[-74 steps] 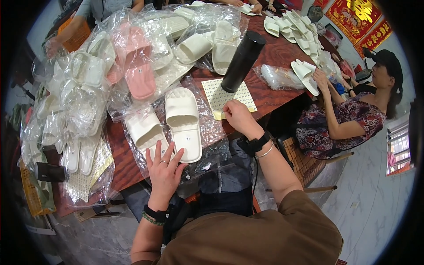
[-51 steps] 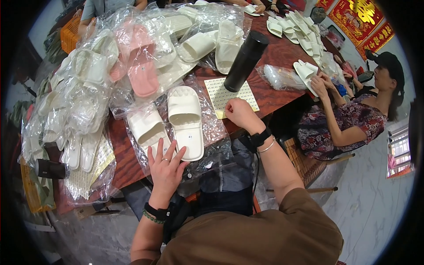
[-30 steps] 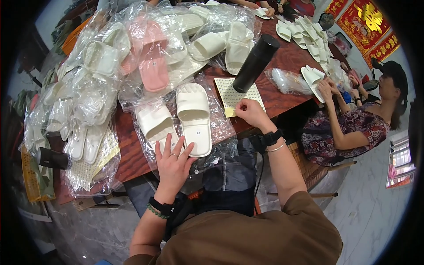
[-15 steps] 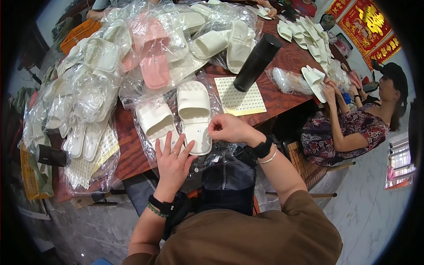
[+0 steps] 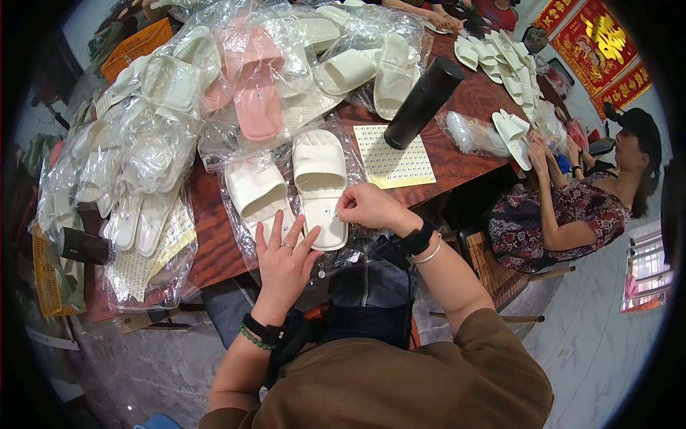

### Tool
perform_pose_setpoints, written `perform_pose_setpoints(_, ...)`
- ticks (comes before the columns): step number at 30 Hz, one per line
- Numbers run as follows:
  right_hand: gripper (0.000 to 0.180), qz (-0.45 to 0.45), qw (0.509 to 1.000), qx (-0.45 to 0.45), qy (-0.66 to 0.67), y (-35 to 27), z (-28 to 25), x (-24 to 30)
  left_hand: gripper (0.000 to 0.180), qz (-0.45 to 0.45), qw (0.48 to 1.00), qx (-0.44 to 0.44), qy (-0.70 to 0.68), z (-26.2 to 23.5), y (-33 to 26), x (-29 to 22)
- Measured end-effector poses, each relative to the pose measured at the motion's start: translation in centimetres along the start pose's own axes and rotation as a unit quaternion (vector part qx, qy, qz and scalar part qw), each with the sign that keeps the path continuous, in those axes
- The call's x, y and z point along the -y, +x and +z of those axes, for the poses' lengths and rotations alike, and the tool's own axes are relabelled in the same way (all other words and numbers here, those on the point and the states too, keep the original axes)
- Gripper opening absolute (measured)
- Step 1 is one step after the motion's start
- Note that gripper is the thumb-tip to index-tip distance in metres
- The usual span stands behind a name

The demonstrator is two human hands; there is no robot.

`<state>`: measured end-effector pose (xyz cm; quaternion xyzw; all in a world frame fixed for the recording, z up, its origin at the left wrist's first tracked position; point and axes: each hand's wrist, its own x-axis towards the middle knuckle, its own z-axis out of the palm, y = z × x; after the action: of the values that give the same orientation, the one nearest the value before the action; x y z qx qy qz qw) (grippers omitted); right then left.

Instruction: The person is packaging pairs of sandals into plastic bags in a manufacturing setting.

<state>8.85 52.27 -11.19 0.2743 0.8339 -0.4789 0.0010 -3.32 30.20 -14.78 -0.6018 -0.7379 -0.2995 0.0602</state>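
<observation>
Reddish tabletop (image 5: 220,249) carries a black bottle (image 5: 424,104) overlapping stickers (image 5: 394,166); left fingers (image 5: 276,233) spread, right fingers (image 5: 350,204) pinched.

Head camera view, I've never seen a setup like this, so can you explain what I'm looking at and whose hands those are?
There is no machine: these are a person's own bare hands. A wide fisheye camera worn on the head looks down, so edges bend.

On the dark red table, a left slipper and a right slipper, both white, lie on clear plastic. Beyond are bagged slippers, including a pink slipper. A black cylinder stands on a pale sticker sheet.

The left hand rests spread across the slippers' near ends. The right hand is pinched at the right slipper's edge; whether its grip has anything small is unclear. On the right, another person is handling a white slipper.
</observation>
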Motion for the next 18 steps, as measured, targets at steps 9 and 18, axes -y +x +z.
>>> perform_pose_setpoints(9,0.02,0.045,0.998,0.011,0.046,0.69,-0.1,-0.04,0.046,0.001,1.0,0.001,-0.002,-0.03,-0.02,0.07)
perform_pose_setpoints(18,0.019,0.055,0.998,-0.003,0.027,0.92,0.03,0.27,0.045,0.001,1.0,0.003,0.001,-0.02,-0.06,0.09)
